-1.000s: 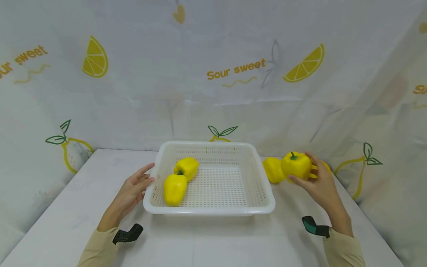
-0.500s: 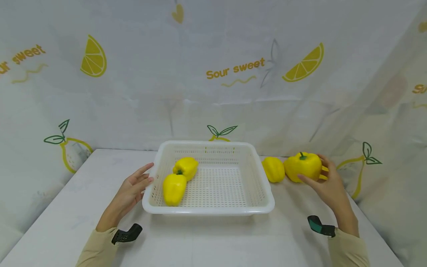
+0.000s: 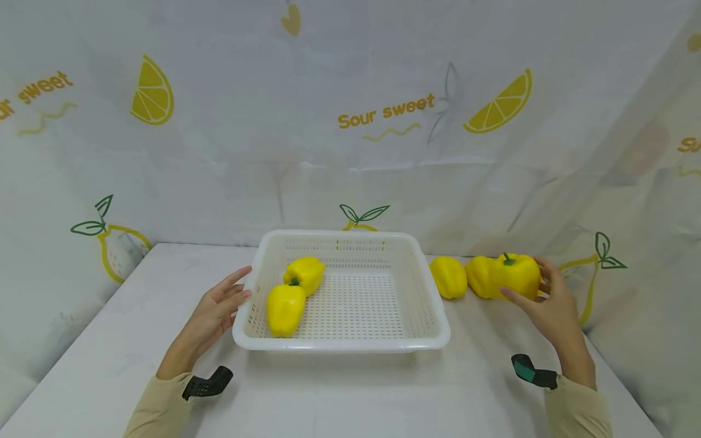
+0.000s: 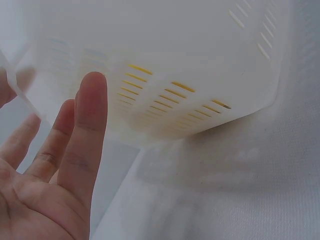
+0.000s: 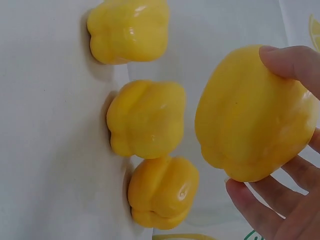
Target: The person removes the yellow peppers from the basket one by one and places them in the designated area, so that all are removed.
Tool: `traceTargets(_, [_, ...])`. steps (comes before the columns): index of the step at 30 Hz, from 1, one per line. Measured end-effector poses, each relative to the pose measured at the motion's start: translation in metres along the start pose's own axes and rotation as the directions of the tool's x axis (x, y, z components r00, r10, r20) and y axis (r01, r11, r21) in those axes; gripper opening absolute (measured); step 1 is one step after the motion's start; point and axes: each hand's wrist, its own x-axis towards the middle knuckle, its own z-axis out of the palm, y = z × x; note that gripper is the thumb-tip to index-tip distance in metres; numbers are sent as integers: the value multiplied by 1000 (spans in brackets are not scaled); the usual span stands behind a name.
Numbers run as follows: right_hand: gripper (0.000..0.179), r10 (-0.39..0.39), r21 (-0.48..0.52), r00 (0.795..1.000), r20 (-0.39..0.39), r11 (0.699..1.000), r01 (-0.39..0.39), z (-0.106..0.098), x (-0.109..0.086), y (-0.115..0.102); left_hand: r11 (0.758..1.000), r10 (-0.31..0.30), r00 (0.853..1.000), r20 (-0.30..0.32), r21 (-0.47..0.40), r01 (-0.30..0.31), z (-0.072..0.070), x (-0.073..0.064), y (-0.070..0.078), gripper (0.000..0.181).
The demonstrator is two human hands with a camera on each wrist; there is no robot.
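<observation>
My right hand (image 3: 555, 304) holds a yellow bell pepper (image 3: 516, 278) with a green stem, thumb on its near side and fingers around the far side. In the right wrist view this bell pepper (image 5: 252, 115) is raised beside three others on the table, a top one (image 5: 129, 31), a middle one (image 5: 147, 120) and a bottom one (image 5: 164, 192). My left hand (image 3: 210, 316) has its fingers extended at the left rim of a white plastic basket (image 3: 342, 345). Two yellow bell peppers, a front one (image 3: 285, 310) and a rear one (image 3: 306, 275), lie inside at the left.
A white cloth-covered table (image 3: 350, 395) bears everything, with a lemon-printed curtain (image 3: 263, 176) behind it. Right of the basket, one bell pepper (image 3: 449, 277) lies near its wall and another (image 3: 479, 277) is partly behind the held one. Dark wrist mounts sit on both forearms.
My right hand has moved right with the bell pepper, uncovering more of the one behind it. The left hand and basket stay in place.
</observation>
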Motion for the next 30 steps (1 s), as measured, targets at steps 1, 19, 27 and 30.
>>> traceTargets(1, [90, 3, 6, 1000, 7, 1000, -3, -1, 0, 1, 1000, 0, 1000, 1, 0, 0, 0, 0, 0, 68])
traceTargets(19, [90, 59, -49, 994, 89, 997, -54, -17, 1, 20, 1000, 0, 1000, -2, 1, 0, 1, 1, 1, 67])
traceTargets(27, [93, 104, -93, 984, 147, 992, -91, -27, 1, 29, 999, -9, 1000, 3, -32, 9, 1, 1, 2, 68])
traceTargets(30, [94, 134, -114, 977, 164, 987, -116, -31, 1, 32, 999, -7, 1000, 5, -33, 7, 1, 1, 1, 68])
